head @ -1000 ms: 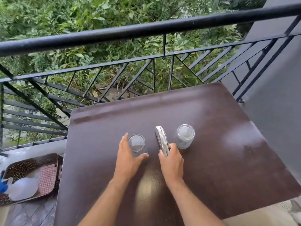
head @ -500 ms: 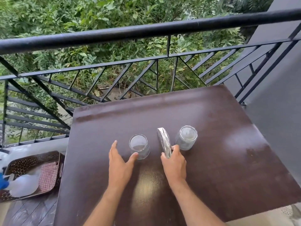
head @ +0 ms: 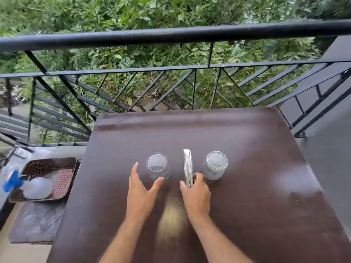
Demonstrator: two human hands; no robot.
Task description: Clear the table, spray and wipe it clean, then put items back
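Apparently at the putting-back stage, you have two clear glasses and a plate on the brown table (head: 247, 186), its surface streaked with a damp-looking sheen. Your right hand (head: 196, 194) pinches the near rim of the plate (head: 187, 167), which stands on edge at table centre; the right glass (head: 214, 165) sits just beside it at 3 o'clock. Your left hand (head: 140, 194) is spread wide, thumb tip at the base of the left glass (head: 158, 166) at 9 o'clock of the plate, gripping nothing. Compared with a second ago, that hand has let go of the glass and drawn back. Next, likely, lower the plate flat without knocking either glass. Spray bottle (head: 28, 186) and checked cloth (head: 62, 183) lie in the tray (head: 49, 164) off the table at 9 o'clock.
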